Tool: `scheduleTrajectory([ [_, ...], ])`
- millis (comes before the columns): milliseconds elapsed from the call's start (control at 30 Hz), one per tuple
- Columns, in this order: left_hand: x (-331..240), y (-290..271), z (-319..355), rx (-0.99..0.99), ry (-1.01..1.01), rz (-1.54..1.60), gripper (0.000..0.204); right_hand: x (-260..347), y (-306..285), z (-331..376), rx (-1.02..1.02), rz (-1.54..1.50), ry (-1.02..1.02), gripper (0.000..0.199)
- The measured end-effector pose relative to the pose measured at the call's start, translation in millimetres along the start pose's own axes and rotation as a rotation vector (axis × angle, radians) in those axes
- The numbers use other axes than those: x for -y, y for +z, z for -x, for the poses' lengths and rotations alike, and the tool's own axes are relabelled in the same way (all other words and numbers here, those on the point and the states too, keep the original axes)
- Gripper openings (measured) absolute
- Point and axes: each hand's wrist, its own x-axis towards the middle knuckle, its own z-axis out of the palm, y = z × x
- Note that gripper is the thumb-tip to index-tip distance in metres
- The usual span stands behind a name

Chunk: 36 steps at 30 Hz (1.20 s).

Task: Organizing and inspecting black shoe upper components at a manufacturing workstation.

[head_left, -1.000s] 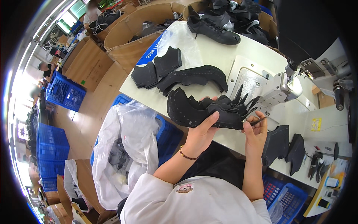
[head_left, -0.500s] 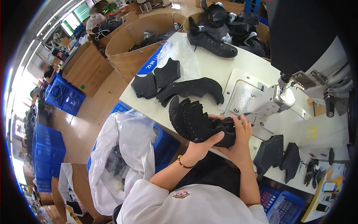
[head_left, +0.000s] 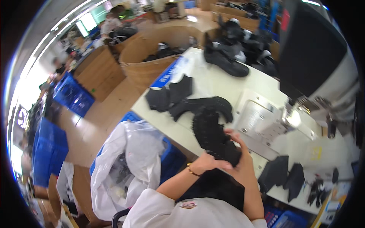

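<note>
Both hands are gripping a stack of black, jagged-edged shoe-upper pieces point(head_left: 213, 135) at the near edge of the white worktable point(head_left: 213, 85). The left hand point(head_left: 207, 162), with a thin gold bracelet point(head_left: 191, 170) at its wrist, is curling under the lower end of the stack, fingers closed around it. The right hand point(head_left: 241, 154) is wrapping over the same end from the right side, its fingers folding across the top of the pieces. The stack is tilting up and away from the hands toward the table, its upper end just beside a long curved black shoe piece point(head_left: 203, 105) that is lying flat on the tabletop. To the left of that piece, two smaller black cut panels point(head_left: 169, 95) are overlapping each other on the table.

On the right, a white sewing machine point(head_left: 304, 114) with a bright lamp at its head is standing on the table; the picture is blurring here, so its needle area is hard to make out. More black cut pieces point(head_left: 285, 176) are sitting at the table's near right edge. At the far end, a pile of finished black shoes point(head_left: 228, 59) is resting. Below the table's left edge, a white plastic bag point(head_left: 129, 159) is bulging over a blue crate point(head_left: 171, 163), and a large brown cardboard bin point(head_left: 152, 64) is standing beyond the table on the left.
</note>
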Motion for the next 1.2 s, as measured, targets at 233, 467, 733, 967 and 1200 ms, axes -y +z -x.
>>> scheduleTrajectory([
  [233,8.8,-15.5,6.3,-0.145,0.127,-0.096,0.073,10.9,6.5,-0.9,0.03,0.193,0.038,0.093],
  [467,15.5,-12.2,-3.1,-0.194,0.032,0.32,0.077,-0.5,1.0,2.1,0.019,0.312,-0.008,0.095],
  [733,10.3,-14.4,-14.2,-0.39,-0.189,0.775,0.08,33.8,4.4,-15.8,0.065,0.601,-0.116,0.096],
  [967,-6.7,-17.9,-10.9,-0.12,-0.008,0.895,0.079,56.9,15.7,-18.9,0.065,0.712,-0.146,0.093],
  [1200,-3.4,-4.2,-1.6,-0.335,-0.123,0.484,0.049,44.0,5.7,-8.0,0.105,0.763,-0.026,0.092],
])
